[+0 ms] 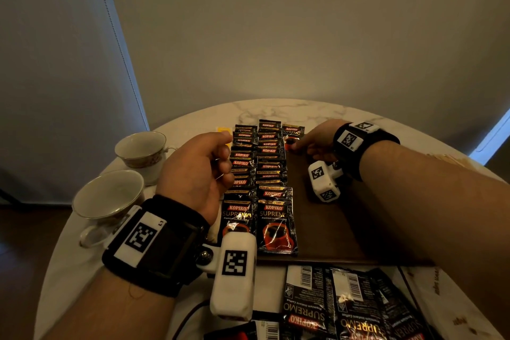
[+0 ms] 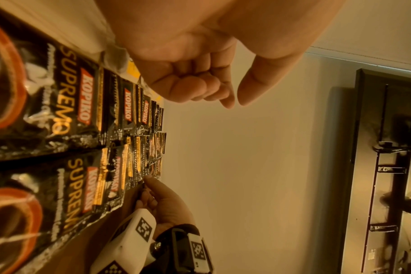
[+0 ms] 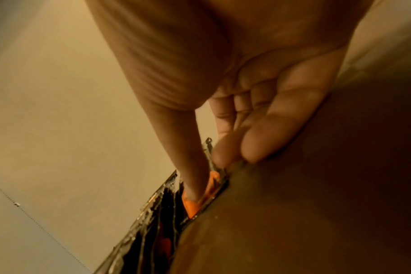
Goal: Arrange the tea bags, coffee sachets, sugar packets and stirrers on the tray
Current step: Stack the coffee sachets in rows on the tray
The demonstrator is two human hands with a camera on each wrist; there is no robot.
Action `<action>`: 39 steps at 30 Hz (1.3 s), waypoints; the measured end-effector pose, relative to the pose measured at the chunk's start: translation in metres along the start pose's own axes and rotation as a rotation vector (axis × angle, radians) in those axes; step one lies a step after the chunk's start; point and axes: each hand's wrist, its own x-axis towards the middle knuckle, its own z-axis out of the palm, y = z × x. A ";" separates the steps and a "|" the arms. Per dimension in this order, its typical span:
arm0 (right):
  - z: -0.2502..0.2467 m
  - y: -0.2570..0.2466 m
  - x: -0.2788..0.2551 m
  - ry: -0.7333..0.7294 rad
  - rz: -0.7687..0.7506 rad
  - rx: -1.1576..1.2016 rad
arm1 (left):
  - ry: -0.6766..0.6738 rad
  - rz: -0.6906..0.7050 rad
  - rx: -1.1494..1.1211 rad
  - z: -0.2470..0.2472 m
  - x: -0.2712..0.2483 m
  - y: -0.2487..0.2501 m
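A round marble table (image 1: 317,110) carries a dark wooden tray (image 1: 325,226) mid-frame. Two overlapping columns of coffee sachets (image 1: 271,165) fill its left; the right half lies bare. The right hand (image 1: 313,141) pinches the far sachet (image 1: 293,134). The left hand (image 1: 198,171) hovers curled, holding nothing.

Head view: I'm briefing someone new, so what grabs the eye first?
Two overlapping columns of black Kopiko coffee sachets run down the left part of the dark tray. The right hand pinches a third-column sachet at the far end; the left hand hovers curled, empty.
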 end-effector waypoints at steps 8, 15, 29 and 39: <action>0.000 -0.002 -0.001 0.009 0.013 -0.046 | -0.001 -0.002 -0.011 -0.001 0.000 0.001; 0.001 -0.001 -0.001 0.024 0.024 -0.031 | -0.002 -0.006 -0.007 0.000 -0.001 0.001; 0.000 0.000 -0.005 0.052 0.033 0.017 | 0.001 -0.016 -0.007 0.000 -0.002 0.002; 0.001 0.003 -0.008 0.072 0.010 0.044 | 0.001 -0.020 -0.011 -0.001 -0.002 0.002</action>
